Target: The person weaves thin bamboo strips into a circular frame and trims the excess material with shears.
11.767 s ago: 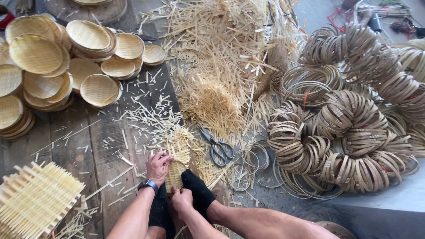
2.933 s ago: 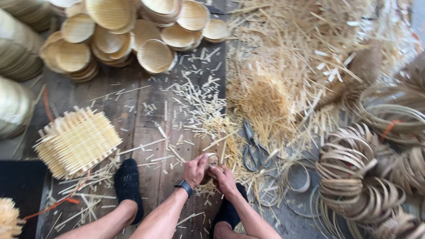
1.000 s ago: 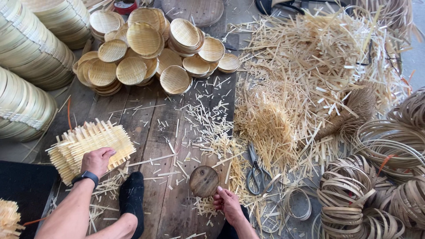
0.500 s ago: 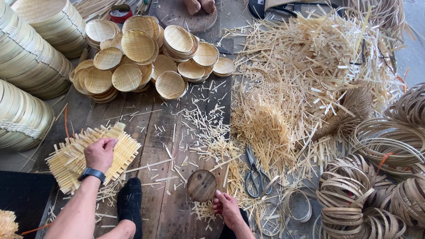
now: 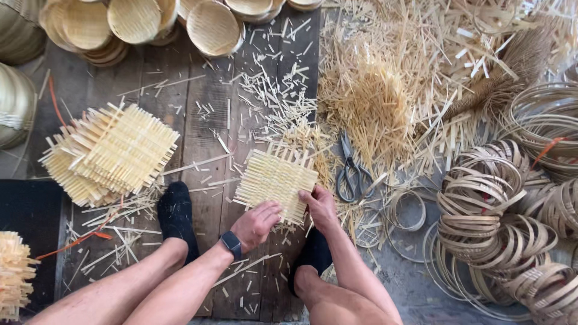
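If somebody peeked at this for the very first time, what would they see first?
Probably the two hands in the middle: the left hand and the right hand both rest on a square woven bamboo mat on the wooden floor. To the left lies a stack of woven mats, and to the right a pair of scissors beside a big pile of bamboo strips and coils of bamboo rings.

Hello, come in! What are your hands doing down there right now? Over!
Left hand and right hand both pressed on one woven bamboo mat on the plank floor. Scissors lie just right of it. Bamboo scraps all around.
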